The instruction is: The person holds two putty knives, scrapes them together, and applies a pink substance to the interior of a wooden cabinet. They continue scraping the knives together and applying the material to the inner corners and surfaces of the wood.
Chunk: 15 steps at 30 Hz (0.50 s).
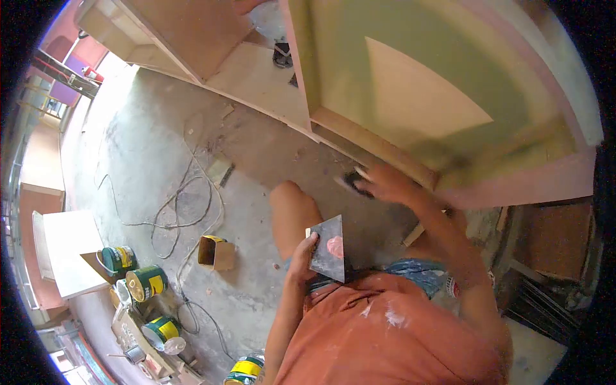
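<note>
My left hand (303, 255) grips a dark flat putty plate (328, 256) by its edge, close to my lap. A dab of pink putty (335, 247) lies on the plate. My right hand (387, 185) reaches forward, closed on a small dark flat tool (357, 183) that is smeared by motion. That hand is low, beside the bottom edge of a wooden cabinet (375, 151). The cabinet's panel (417, 83) shows a pale area with a greenish border.
Loops of cable (183, 218) lie across the concrete floor (141, 173). An open cardboard box (217, 253) stands left of me. Several paint cans (147, 283) sit beyond it beside scrap wood. More cabinet carcasses (250, 83) extend along the far side.
</note>
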Motion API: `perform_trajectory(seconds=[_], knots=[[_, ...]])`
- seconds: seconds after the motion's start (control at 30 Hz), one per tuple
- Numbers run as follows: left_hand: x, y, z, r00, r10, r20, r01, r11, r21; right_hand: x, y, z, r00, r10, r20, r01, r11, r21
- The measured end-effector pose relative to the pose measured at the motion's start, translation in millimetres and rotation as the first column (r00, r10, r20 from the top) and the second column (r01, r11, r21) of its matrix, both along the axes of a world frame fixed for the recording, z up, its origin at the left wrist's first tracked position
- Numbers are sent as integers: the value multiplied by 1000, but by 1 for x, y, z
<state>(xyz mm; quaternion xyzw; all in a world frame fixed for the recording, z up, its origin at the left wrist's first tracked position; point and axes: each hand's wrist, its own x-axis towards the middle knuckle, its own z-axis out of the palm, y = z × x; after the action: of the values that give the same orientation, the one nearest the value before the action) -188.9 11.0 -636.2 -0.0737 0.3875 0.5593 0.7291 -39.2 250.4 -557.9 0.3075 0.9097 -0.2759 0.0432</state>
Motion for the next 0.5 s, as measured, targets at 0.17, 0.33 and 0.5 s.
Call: perform_trajectory(seconds=[0.17, 0.33, 0.5], knots=[[0, 1, -13, 997, 66, 49, -61, 994, -94, 113, -92, 21, 914, 65, 402, -66, 998, -11], [2, 15, -2, 999, -22, -39, 21, 999, -45, 187, -195, 51, 890, 125, 439, -247, 941, 233], [23, 37, 10, 988, 72, -140, -67, 997, 38, 201, -154, 85, 772, 136, 621, 75, 951, -301]])
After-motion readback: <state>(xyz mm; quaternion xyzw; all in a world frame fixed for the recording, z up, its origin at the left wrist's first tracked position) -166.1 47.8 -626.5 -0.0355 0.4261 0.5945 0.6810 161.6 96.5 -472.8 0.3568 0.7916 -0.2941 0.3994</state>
